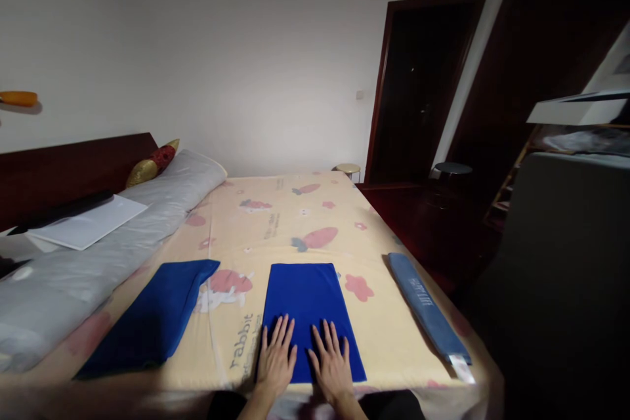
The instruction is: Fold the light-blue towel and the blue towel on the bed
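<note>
From the head view I see my left hand (pixel 275 359) and right hand (pixel 333 363) lying flat, fingers spread wide, palms pressed on the near end of the folded blue cloth (pixel 309 302); neither grip clasps anything. The cloth lies on the bed (pixel 275 223) near its front edge, long axis running near to far. Another blue cloth (pixel 152 318) lies to the left, a grey-blue folded strip (pixel 427 307) to the right.

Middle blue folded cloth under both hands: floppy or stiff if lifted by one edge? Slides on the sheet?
Probably floppy: the middle blue cloth lies flat like thin folded fabric, so a lifted edge would likely droop and unfold. Likely light. It may drag rather than slide on the printed bedsheet, bunching ahead of the left hand and right hand pressing it flat.
</note>
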A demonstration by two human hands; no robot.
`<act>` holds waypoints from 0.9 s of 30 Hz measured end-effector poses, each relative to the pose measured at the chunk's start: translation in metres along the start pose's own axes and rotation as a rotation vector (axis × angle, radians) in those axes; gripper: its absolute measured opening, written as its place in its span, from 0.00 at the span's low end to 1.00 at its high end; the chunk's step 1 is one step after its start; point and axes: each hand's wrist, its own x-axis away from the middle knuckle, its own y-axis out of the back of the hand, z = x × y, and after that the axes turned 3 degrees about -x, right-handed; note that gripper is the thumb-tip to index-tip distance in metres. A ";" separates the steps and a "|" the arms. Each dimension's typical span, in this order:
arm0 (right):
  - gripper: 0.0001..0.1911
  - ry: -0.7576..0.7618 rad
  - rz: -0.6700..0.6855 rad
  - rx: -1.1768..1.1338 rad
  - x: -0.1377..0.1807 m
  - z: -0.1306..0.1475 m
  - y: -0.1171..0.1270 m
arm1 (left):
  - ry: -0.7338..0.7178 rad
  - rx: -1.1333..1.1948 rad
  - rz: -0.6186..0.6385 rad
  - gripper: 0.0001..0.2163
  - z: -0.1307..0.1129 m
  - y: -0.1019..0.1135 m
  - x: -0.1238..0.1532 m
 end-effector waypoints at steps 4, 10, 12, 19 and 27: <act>0.28 0.021 0.079 -0.022 -0.013 0.015 -0.005 | -0.020 0.017 0.038 0.28 -0.015 -0.015 -0.010; 0.28 0.097 0.140 -0.060 -0.029 0.012 -0.019 | -0.008 0.043 0.064 0.26 -0.022 -0.039 -0.018; 0.29 0.098 0.134 -0.050 -0.034 0.010 -0.023 | -0.025 0.058 0.069 0.26 -0.020 -0.039 -0.023; 0.29 0.053 0.034 -0.006 -0.050 -0.041 -0.010 | 0.054 0.019 0.054 0.25 0.025 -0.032 -0.025; 0.31 0.005 -0.044 0.075 -0.044 -0.071 0.006 | 0.100 -0.007 0.022 0.25 0.039 -0.027 -0.016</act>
